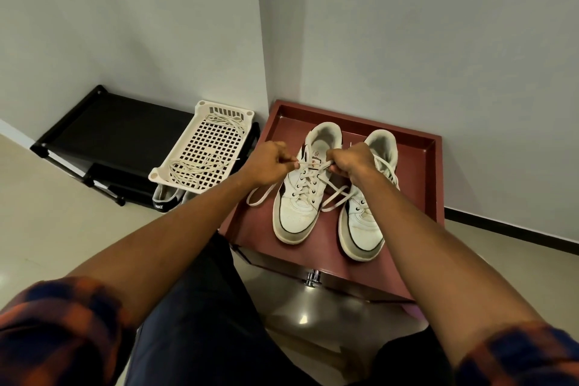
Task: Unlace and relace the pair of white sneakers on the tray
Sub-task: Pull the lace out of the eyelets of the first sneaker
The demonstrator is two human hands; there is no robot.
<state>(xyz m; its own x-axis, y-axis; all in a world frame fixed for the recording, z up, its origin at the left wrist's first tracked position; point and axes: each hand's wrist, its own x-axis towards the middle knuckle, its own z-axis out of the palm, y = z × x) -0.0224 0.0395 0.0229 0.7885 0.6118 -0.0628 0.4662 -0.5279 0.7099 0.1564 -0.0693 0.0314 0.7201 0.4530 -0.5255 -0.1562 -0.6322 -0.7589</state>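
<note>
Two white sneakers stand side by side on a dark red tray (419, 166), toes toward me. Over the top eyelets of the left sneaker (297, 207), my left hand (269, 163) pinches one end of its white lace (313, 166) while my right hand (351, 163) pinches the other end. The lace is pulled taut between them. Loose loops of lace trail onto the tray at both sides of the shoe. My right forearm partly covers the right sneaker (360, 229), whose lace hangs slack.
A cream perforated basket (203, 144) holding loose white laces rests on a low black rack (119, 135) at the left. A black-heeled shoe (166, 197) sits under the basket. Walls meet in a corner behind the tray. The floor is beige tile.
</note>
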